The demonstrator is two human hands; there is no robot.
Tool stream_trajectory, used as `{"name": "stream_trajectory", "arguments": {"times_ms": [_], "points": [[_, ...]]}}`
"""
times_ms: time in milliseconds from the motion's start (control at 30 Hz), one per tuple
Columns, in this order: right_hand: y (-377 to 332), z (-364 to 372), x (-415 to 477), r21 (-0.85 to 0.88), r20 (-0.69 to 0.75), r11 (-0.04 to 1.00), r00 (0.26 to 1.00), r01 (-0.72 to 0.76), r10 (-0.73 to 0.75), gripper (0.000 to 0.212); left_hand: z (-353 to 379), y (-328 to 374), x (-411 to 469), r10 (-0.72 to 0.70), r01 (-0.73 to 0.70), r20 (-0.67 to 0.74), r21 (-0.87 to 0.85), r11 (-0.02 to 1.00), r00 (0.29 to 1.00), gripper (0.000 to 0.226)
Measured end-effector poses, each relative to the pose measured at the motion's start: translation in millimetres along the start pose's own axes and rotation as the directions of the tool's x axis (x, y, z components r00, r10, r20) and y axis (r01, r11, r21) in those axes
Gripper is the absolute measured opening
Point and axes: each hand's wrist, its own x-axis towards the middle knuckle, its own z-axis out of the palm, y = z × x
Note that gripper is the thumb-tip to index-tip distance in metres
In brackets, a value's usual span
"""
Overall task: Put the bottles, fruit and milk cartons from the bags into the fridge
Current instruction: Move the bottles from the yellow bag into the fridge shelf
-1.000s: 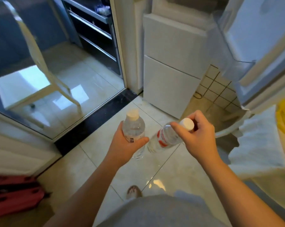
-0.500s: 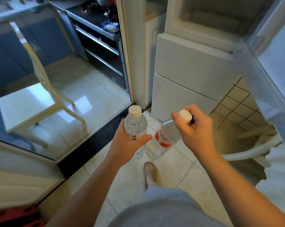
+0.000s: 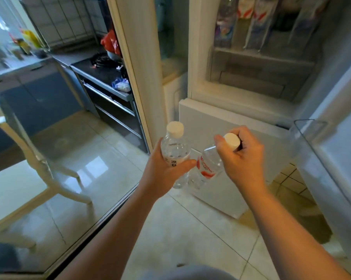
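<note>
While fridge (image 3: 198, 57) stands open ahead, left hand (image 3: 163, 173) grips upright bottle (image 3: 175, 150); right hand (image 3: 242, 159) grips tilted bottle (image 3: 206, 168) near cap.

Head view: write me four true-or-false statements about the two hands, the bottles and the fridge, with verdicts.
1. The left hand grips the left bottle upright. True.
2. The right hand is empty. False: it holds the red-labelled bottle, tilted, near its cap.
3. The fridge is shut. False: its upper compartment stands open, with stored bottles inside.
4. Both held bottles are white-capped. True.
</note>
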Motion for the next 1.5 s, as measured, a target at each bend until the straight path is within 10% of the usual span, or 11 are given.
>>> {"name": "stream_trajectory", "arguments": {"times_ms": [933,1233,1500], "points": [[54,-76,347,-0.347,-0.61,0.937,0.767,-0.031,-0.2,0.024,173,176,411,0.491,-0.357,0.4,-0.365,0.86,0.774,0.067],[76,-101,424,-0.428,-0.688,0.858,0.718,-0.285,-0.105,0.029,230,231,480,0.607,-0.49,0.437,-0.359,0.795,0.664,0.075],[118,-119,472,-0.35,-0.636,0.853,0.767,-0.388,0.088,0.028,257,242,510,0.517,-0.475,0.491,-0.219,0.852,0.701,0.073]]}}
